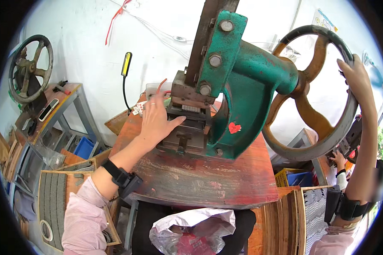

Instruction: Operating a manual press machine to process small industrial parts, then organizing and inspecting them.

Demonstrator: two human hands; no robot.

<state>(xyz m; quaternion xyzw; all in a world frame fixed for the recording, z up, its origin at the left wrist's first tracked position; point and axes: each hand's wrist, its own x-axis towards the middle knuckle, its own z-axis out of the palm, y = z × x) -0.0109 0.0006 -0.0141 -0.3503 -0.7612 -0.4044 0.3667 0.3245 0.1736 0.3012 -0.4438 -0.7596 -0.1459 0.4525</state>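
1. Gripping the wheel (302, 83) at the upper right of the frame with the right hand (356, 76), fingers closed around the rim.
2. Holding the left hand (154, 118) open left of centre, thumb spread well away from the fingers, nothing visible in its grasp; cannot tell about contact between thumb tip and lower block (195, 138).
3. Finding the press (257, 110) upright on the table (191, 180) at the centre of the frame, upper block (183, 90) directly above the lower one.
4. Could crush a thumb or fingertip between the blocks; likely cause, a turn of the wheel with the left hand so near the gap.
5. Could lose control of the wheel; likely cause, a one-handed hold slipping on a smooth, heavy-looking rim.
6. Could tip the bag (178, 217) in the lap, bottom centre of the frame; likely cause, a shift of the knees.
7. Making out no brand on the press, only a red heart (234, 128) low on its green body, without legible writing.
8. Seeing a coloured poster (326, 20) at the top right, too small to read, and pale print on a red packet (193, 245) inside the bag, too unclear to read.
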